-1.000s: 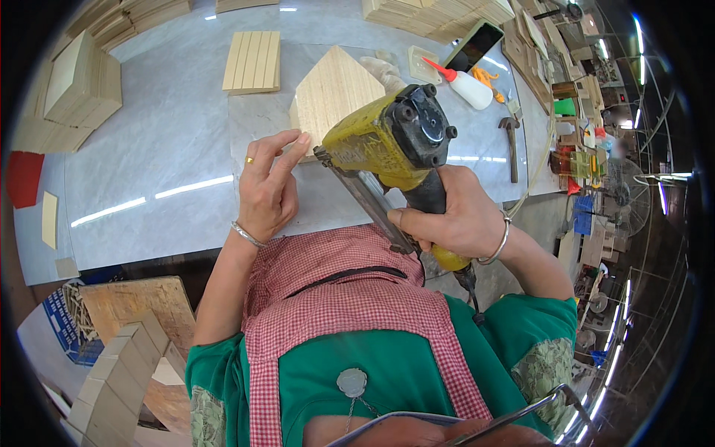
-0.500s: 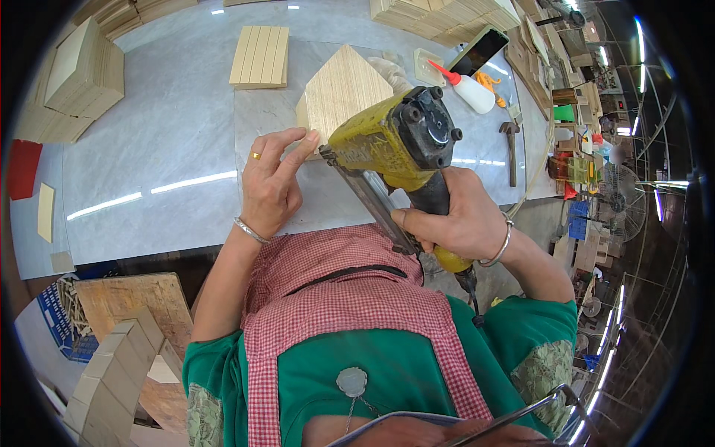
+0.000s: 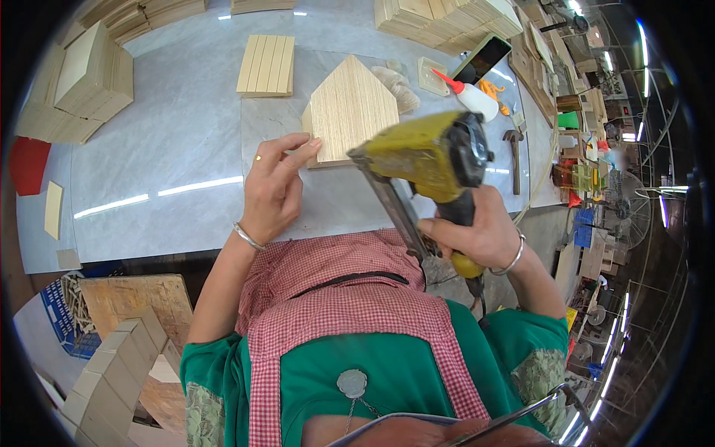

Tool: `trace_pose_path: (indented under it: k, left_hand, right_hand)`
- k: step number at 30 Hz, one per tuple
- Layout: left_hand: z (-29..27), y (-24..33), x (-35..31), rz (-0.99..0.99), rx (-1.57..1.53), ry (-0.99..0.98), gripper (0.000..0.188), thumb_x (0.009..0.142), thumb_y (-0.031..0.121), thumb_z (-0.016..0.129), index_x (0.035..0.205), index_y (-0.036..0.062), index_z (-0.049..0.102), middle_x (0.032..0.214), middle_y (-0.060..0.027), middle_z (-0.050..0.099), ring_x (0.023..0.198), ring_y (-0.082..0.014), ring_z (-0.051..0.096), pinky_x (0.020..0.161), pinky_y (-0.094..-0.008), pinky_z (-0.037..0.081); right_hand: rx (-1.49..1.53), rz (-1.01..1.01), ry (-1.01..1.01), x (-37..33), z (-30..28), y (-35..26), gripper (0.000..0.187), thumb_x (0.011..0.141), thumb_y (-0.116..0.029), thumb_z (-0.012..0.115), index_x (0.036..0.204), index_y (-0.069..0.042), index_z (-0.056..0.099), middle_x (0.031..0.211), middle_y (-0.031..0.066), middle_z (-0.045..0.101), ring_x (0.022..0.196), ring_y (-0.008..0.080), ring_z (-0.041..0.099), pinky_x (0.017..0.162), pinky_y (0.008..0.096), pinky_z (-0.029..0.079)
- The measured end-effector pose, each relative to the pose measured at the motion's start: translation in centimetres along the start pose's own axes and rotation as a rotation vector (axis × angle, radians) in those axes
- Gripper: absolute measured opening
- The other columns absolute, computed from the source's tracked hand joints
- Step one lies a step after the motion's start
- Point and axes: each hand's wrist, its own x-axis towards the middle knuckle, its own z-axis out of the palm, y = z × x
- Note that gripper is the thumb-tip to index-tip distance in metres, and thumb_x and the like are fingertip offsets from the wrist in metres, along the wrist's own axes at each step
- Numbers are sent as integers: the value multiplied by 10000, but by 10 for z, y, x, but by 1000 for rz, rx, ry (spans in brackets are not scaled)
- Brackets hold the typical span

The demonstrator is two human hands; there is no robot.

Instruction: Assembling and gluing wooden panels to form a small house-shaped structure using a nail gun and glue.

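Note:
My right hand (image 3: 482, 232) is wrapped round the black grip of a yellow nail gun (image 3: 417, 155). Its nose points left, over the lower right corner of a house-shaped wooden piece (image 3: 351, 108); I cannot tell if they touch. That piece lies on the grey table with its peak pointing away from me and a pale grained face upward. With thumb and fingertips, my left hand (image 3: 274, 186) grips its lower left corner. A crumpled pale cloth or glove (image 3: 397, 91), partly hidden, is behind the piece on the right.
Grooved wooden boards (image 3: 265, 65) lie beyond my left hand. Stacked panels stand at the far left (image 3: 93, 74) and far right (image 3: 447, 22). On the right are a red-tipped white glue bottle (image 3: 477, 100), a phone (image 3: 482, 59) and a hammer (image 3: 515, 160).
The nail gun has moved right and slightly toward me, away from the wooden piece's lower edge, uncovering more of its face. My left hand stays at the corner.

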Motion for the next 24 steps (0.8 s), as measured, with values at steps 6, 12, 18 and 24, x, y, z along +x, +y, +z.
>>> trace_pose_path:
  k: [6,12,18,24]
  left_hand:
    - [-2,-26,36,-395,-492,57,289,880,53,549,1155,62,636,1144,-59,594,928,-137,557,800,-254,460]
    - [-2,-33,54,-564,-467,-109,360,920,266,601,1210,53,600,1096,-20,611,889,-89,541,777,-232,456]
    - [-1,-39,47,-741,-770,-316,351,871,249,668,1147,35,630,993,-48,653,883,-105,586,776,-239,491]
    - [31,-6,8,-666,-934,-51,239,806,92,733,1008,-2,649,888,-4,583,768,-51,562,661,-211,486]
  right_hand:
    - [209,124,53,-21,-3,43,206,783,-130,675,799,43,565,571,53,588,499,104,574,475,266,458]
    - [361,126,86,-26,-12,55,143,786,-50,670,806,31,554,600,53,581,487,110,566,459,256,457]
    - [441,155,37,-29,-1,70,137,781,-52,671,801,25,560,557,48,566,478,116,565,452,269,463]
    - [373,150,54,-8,-4,62,190,789,-93,681,853,23,545,561,41,573,466,111,561,445,264,441]
